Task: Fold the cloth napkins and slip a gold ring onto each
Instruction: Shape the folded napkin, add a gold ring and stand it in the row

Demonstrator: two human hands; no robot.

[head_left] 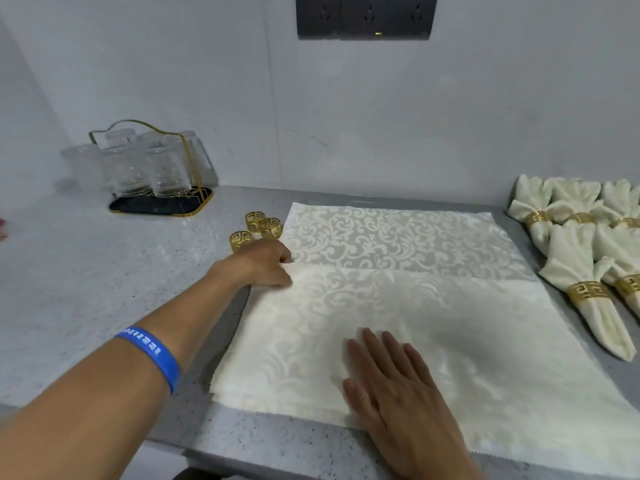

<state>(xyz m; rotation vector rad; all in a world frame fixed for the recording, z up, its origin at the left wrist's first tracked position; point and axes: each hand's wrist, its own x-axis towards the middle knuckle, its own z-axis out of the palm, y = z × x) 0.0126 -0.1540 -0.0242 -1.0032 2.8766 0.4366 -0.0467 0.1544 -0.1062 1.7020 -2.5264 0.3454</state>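
Observation:
A cream damask napkin [433, 306] lies spread on the grey counter, its near part folded up over the far part. My left hand [265, 263] pinches the left end of the fold edge with curled fingers. My right hand [394, 386] lies flat on the near part of the napkin, fingers straight, pressing it down. Three loose gold rings [258, 226] stand just beyond my left hand, by the napkin's far left corner. Several folded napkins with gold rings on them [585, 258] lie in a group at the right.
A gold wire rack of upturned glasses [149, 171] on a dark tray stands at the back left against the wall. A dark socket panel [365, 15] is on the wall above. The counter's front edge [263, 445] runs just below the napkin.

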